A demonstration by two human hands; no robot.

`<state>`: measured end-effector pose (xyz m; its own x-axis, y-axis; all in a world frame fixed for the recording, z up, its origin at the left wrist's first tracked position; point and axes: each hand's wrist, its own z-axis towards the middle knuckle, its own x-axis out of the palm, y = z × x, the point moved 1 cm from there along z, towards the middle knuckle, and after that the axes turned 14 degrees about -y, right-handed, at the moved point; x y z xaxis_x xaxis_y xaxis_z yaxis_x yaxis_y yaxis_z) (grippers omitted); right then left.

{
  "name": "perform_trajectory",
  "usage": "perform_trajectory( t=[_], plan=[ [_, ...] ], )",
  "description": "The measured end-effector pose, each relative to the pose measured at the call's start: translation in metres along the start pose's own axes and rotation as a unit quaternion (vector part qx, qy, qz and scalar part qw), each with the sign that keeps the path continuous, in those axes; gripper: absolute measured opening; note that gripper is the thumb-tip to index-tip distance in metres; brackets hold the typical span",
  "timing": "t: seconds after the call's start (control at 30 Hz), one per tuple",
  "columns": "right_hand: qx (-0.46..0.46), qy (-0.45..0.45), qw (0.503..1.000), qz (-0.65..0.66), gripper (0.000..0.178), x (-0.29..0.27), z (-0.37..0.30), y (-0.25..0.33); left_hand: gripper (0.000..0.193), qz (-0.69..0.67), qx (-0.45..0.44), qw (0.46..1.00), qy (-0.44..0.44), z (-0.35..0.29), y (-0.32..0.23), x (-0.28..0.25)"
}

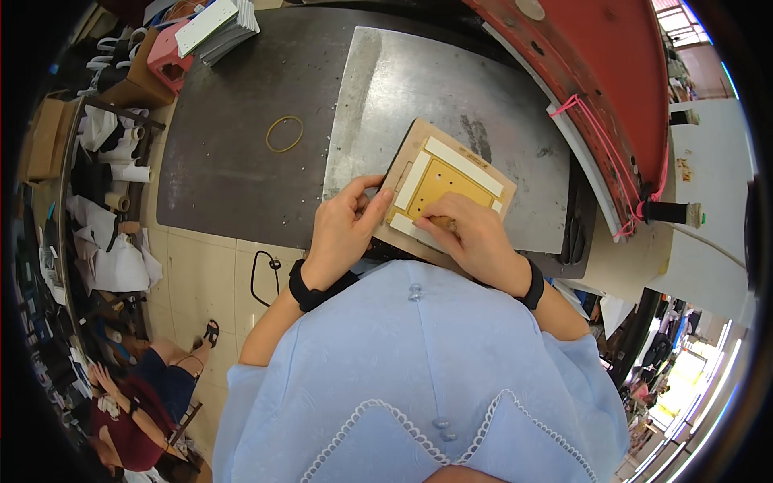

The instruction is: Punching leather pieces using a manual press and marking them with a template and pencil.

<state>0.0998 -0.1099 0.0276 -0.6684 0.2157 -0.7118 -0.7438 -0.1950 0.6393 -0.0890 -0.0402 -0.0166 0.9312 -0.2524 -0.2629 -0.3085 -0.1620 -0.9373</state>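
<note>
A square tan board [493, 173] lies tilted on the metal sheet, close to my body. White strips [467, 163] frame a yellow panel [439, 179] on it, dotted with small dark holes. At the board's left edge, my left hand [348, 221] is closed on it, thumb on top and fingers curled at the side. My right hand [471, 233] is over the panel's near part, its fingers pinched around a small brown piece [443, 222]. The fingers hide most of that piece, so its kind cannot be made out.
The metal sheet [382, 88] rests on a dark table [233, 161]. A yellow rubber band [284, 134] lies to the left, with stacked pale plates [217, 30] at the far left. A red machine frame [596, 88] curves along the right. A person [137, 410] sits at lower left.
</note>
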Motion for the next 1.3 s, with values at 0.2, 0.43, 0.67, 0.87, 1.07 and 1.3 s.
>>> perform_trajectory(
  t=[0.2, 0.43, 0.67, 0.87, 1.07, 1.3],
  plan=[
    [0.187, -0.135, 0.955, 0.186, 0.012, -0.025, -0.005, 0.005, 0.033, -0.036, -0.039, 0.998, -0.016, -0.003, -0.005, -0.001],
    [0.244, -0.227, 0.901, 0.277, 0.021, -0.039, -0.008, -0.037, 0.034, -0.126, -0.049, 0.986, -0.101, -0.005, -0.003, -0.016],
    [0.223, -0.205, 0.909, 0.285, 0.024, -0.009, -0.002, -0.039, 0.039, -0.114, -0.070, 0.988, -0.075, 0.002, -0.003, -0.018],
    [0.219, -0.195, 0.913, 0.285, 0.024, -0.002, -0.011, -0.042, 0.039, -0.084, -0.069, 0.991, -0.083, 0.001, -0.003, -0.015],
    [0.198, -0.197, 0.926, 0.255, 0.025, 0.001, -0.011, -0.043, 0.038, -0.069, -0.068, 0.992, -0.086, 0.002, -0.004, -0.014],
    [0.196, -0.185, 0.936, 0.225, 0.026, 0.002, -0.012, -0.045, 0.038, -0.060, -0.077, 0.991, -0.093, 0.002, -0.007, -0.013]
  ],
)
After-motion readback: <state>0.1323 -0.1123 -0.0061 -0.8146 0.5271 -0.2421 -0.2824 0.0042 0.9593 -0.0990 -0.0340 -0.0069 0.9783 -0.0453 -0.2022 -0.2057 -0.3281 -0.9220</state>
